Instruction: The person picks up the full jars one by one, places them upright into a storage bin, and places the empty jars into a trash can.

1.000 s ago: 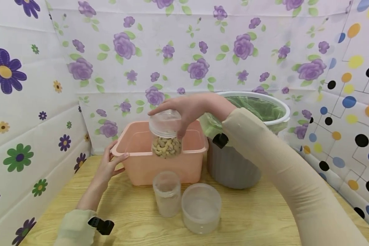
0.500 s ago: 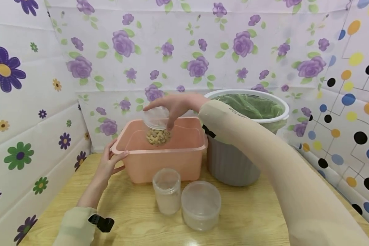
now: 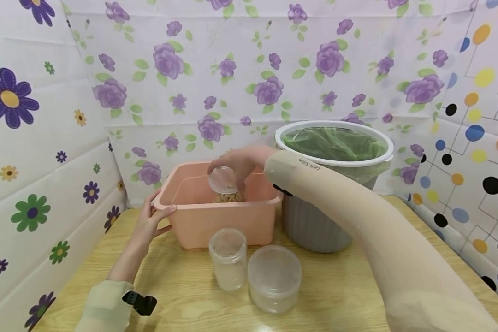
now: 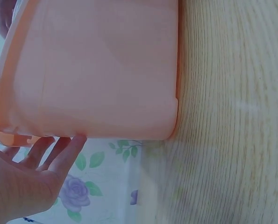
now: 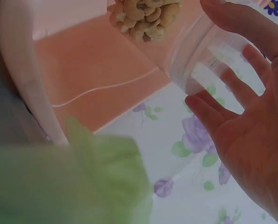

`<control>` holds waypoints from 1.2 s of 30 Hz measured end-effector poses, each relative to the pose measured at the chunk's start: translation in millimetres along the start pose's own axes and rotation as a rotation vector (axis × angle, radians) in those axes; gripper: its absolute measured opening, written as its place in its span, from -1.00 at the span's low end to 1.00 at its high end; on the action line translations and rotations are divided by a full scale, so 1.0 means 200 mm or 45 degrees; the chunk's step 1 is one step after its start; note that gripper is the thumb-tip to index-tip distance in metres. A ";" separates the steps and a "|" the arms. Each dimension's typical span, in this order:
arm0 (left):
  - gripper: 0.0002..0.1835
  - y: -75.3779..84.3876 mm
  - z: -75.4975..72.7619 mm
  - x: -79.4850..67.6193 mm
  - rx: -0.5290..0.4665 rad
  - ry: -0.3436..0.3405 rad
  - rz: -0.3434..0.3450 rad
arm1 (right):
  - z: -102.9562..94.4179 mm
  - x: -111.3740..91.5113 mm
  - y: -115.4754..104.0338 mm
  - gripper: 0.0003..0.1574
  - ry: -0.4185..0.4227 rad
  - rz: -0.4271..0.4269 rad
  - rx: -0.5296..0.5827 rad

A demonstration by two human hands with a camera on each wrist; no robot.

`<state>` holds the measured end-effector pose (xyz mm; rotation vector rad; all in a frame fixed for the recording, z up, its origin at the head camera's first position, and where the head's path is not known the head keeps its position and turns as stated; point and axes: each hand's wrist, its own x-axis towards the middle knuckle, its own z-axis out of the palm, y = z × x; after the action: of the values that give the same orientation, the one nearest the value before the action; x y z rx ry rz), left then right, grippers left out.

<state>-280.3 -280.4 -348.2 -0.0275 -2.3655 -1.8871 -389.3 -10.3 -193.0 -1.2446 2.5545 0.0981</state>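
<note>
**Cashew jar (image 3: 223, 180) held tilted inside a pink basin (image 3: 220, 226)**

At the left, the basin's left rim is grasped by the person's left grip (image 3: 149, 221), with the thumb laid over the near corner and the fingers set along the outer end. The basin is stood on the wood-grained table (image 3: 182, 304). The cashew jar is clasped around its clear upper end by the right grip (image 3: 237, 167) and is held within the basin's opening, leaned to the left; cashews (image 3: 230, 198) are gathered in its lower part, which is partly hidden by the near rim. Whether the basin's floor is touched cannot be told.

Nearer, in front of the basin, a tall clear jar (image 3: 229, 267) is stood upright, with a low round tub (image 3: 275, 283) just to its right. Whether the tub is lidded cannot be told. At the far right, a grey bin (image 3: 315, 226) with a white rim is lined with a green bag (image 3: 336, 144).

Only in the head view are the tall jar and the tub seen. In the left wrist view, the fingertips are shown against the basin's outer end wall. In the right wrist view, single nuts are made out, and a pale line is seen along the basin's inside.
</note>
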 end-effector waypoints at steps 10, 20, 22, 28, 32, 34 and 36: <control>-0.11 0.01 0.00 0.00 -0.009 0.000 -0.019 | 0.02 -0.01 -0.03 0.25 -0.034 0.030 -0.087; -0.12 0.00 -0.01 0.00 0.000 -0.001 -0.027 | 0.03 -0.01 -0.04 0.22 -0.056 0.027 -0.082; -0.12 0.00 -0.01 0.00 0.001 -0.001 -0.029 | 0.03 0.00 -0.03 0.22 -0.061 0.031 -0.086; -0.13 0.00 -0.01 0.00 -0.001 0.007 -0.029 | 0.04 0.01 -0.02 0.23 -0.065 0.036 -0.086; -0.13 0.00 -0.01 0.00 0.000 0.012 -0.025 | 0.04 0.01 -0.02 0.26 -0.054 0.037 -0.093; -0.13 0.00 -0.01 0.00 0.000 0.013 -0.025 | 0.04 0.01 -0.02 0.36 -0.054 0.024 -0.117; -0.14 0.00 -0.01 0.00 -0.001 0.017 -0.027 | 0.04 0.01 -0.01 0.46 -0.053 0.012 -0.140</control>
<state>-280.4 -282.7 -347.9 0.0105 -2.3661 -1.8915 -386.4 -11.8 -201.6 -1.2554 2.5498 0.2672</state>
